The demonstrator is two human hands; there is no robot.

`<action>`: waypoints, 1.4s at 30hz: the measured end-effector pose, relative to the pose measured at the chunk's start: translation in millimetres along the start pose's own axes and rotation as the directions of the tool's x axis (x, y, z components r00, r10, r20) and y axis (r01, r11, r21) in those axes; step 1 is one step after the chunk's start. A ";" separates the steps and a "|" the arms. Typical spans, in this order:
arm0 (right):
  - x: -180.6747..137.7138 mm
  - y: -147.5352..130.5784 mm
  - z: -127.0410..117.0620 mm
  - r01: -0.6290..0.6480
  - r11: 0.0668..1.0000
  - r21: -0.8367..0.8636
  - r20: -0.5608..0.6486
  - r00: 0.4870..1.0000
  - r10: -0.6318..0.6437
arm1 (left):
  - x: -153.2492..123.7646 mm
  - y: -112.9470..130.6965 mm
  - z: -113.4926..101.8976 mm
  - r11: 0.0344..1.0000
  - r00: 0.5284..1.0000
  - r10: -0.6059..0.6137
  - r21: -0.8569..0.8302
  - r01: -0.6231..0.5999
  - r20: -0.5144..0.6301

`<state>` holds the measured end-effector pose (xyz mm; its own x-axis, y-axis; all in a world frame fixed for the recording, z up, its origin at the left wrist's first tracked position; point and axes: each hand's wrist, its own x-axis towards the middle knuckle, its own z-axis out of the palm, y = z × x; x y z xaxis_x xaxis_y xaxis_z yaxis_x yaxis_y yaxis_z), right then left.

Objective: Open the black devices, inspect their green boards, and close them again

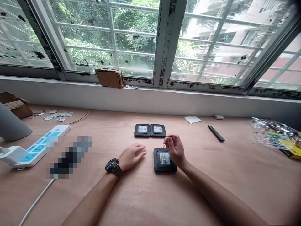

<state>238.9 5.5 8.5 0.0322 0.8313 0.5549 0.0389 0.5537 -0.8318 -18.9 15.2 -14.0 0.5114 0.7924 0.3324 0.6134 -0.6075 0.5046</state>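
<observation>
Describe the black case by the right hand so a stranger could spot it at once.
On the table below the window, find two black cases lying side by side. Nearer the person, at the right hand, lies another black case with a white label. Unlike that pair, it sits by itself.

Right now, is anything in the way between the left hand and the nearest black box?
Nothing visible: only tabletop lies between the left hand and the nearest black box. The right hand, pinching a thin tool, hides the box's upper-right corner from this view.
</observation>
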 end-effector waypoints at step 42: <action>12.3 35.0 -118.5 0.259 0.623 -0.738 0.311 0.950 -0.026 | -45.0 53.9 15.1 0.898 0.952 0.304 0.319 -0.302 0.044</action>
<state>359.0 29.4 -12.0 -0.2813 0.7902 0.5444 0.7698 0.5245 -0.3636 0.2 -54.0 -13.8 0.6995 0.5670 0.4350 0.5889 -0.8022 0.0987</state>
